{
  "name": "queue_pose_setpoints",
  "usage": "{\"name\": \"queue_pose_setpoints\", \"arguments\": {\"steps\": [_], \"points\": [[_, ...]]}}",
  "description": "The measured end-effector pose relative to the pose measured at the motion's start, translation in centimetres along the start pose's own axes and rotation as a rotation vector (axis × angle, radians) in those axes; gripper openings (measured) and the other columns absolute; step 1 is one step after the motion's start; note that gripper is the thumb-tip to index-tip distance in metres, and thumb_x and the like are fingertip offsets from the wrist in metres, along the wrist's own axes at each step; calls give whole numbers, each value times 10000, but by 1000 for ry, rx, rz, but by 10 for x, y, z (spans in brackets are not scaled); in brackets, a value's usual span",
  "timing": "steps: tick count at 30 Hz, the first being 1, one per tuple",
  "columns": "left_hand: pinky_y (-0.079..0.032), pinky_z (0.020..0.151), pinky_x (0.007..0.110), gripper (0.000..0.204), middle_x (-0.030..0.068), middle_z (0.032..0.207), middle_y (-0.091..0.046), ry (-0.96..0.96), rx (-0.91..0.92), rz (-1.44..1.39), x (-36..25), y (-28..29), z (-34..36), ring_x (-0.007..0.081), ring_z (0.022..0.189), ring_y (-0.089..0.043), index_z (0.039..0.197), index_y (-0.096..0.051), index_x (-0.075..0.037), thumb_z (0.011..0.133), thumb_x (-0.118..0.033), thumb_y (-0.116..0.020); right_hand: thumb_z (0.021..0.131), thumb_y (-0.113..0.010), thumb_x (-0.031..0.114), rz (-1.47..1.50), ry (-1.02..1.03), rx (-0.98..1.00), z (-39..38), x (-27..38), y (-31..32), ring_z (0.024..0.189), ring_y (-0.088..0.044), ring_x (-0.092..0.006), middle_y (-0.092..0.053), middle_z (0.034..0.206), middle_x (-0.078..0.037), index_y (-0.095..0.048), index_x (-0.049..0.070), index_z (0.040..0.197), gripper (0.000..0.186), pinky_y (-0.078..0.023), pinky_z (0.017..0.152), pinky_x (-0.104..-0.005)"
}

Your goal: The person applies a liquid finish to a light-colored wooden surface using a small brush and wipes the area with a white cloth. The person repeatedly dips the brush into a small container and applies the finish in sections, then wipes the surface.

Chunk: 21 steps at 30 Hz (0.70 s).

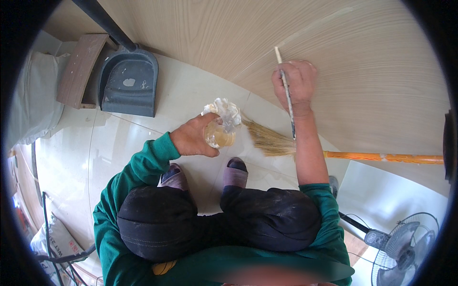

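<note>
My left hand (195, 136) is wrapped around the side of a clear plastic cup (220, 137). White smears coat the cup's ragged rim, and something pale yellowish shows inside or through it. My right hand (296, 82) is closed around a thin, long stick-like tool (286, 90), pale at its upper end and stained dark and white further down. Its exact kind is unclear. The knuckles are at the wood-grain panel (367, 71), and the pale end lies close to it; whether it touches, I cannot tell.
A straw broom (267, 138) with an orange handle lies behind my right forearm. A dark dustpan (128, 88) stands at upper left beside a brown wooden piece (82, 71). At lower right is a fan (405, 255). White sacks (57, 238) and cables sit at lower left.
</note>
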<state>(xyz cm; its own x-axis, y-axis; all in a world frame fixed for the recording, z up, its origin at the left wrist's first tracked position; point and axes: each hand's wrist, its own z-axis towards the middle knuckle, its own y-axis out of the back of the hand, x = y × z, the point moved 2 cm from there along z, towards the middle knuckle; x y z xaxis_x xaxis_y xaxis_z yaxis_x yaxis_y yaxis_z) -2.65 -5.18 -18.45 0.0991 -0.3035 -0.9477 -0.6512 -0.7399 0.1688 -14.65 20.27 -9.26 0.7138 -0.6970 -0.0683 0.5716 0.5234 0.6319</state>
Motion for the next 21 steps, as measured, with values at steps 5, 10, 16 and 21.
{"name": "queue_pose_setpoints", "arguments": {"steps": [5, 10, 16, 21], "points": [[-489, 1026, 362, 855, 222, 1233, -604, 13, -3, 11, -1, -1, 1, 328, 1164, -608, 1370, -502, 22, 644, -276, -842, 693, -806, 5, 62, -25, 24, -2, 4, 1, 826, -653, -263, -667, 892, -76, -656, 93, 918, 284, -496, 815, -421], [-491, 1024, 364, 862, 222, 1229, -603, 14, 1, -29, 5, -1, 4, 331, 1158, -611, 1376, -500, 23, 642, -272, -844, 727, -798, -3, 113, -96, 26, 0, 4, 2, 772, -673, -260, -701, 858, -79, -658, 83, 912, 248, -488, 797, -404], [-483, 1039, 360, 871, 222, 1229, -603, 46, 10, -9, 3, 1, 3, 331, 1181, -601, 1381, -496, 25, 642, -273, -846, 732, -800, 2, 69, -84, -30, 1, 3, -2, 771, -672, -257, -703, 854, -70, -655, 83, 939, 265, -482, 779, -389], [-477, 1047, 360, 877, 222, 1241, -601, 15, 3, -10, 4, 0, 4, 333, 1184, -599, 1388, -487, 25, 649, -286, -841, 728, -797, 3, 49, -66, -7, -7, 3, -4, 812, -667, -249, -687, 880, -62, -651, 83, 936, 267, -480, 804, -404]]}}
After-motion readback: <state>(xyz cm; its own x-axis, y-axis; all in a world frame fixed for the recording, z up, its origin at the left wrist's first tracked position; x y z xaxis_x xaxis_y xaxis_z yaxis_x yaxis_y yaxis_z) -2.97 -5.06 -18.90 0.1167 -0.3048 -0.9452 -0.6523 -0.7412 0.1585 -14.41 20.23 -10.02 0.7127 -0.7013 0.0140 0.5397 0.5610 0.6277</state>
